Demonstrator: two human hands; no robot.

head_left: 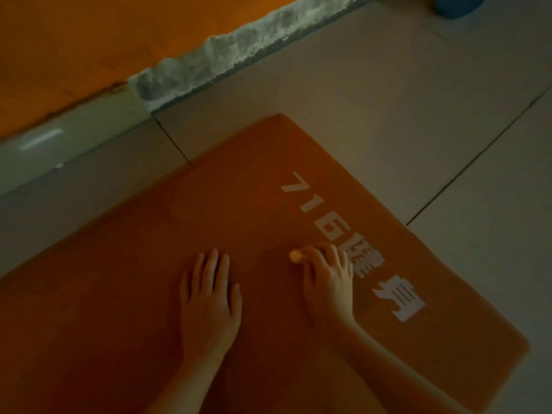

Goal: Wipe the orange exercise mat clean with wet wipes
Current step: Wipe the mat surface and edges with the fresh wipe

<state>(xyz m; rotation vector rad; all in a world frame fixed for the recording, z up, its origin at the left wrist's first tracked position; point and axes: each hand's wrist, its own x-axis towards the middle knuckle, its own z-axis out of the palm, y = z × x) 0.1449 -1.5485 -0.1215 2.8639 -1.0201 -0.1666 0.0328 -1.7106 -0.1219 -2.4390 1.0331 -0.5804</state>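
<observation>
Head cam: wipe (295,256) at R grip's (327,276) fingertips, touching orange mat (239,198)

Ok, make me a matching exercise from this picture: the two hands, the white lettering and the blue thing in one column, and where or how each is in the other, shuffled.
1. left hand
2. right hand
3. white printed lettering
4. blue rounded object

A. off the mat, far top right of the view
B. holds a small crumpled wipe on the orange exercise mat
C. flat on the mat, fingers straight
D. along the mat's right side

Pairs: 1-C, 2-B, 3-D, 4-A
</observation>
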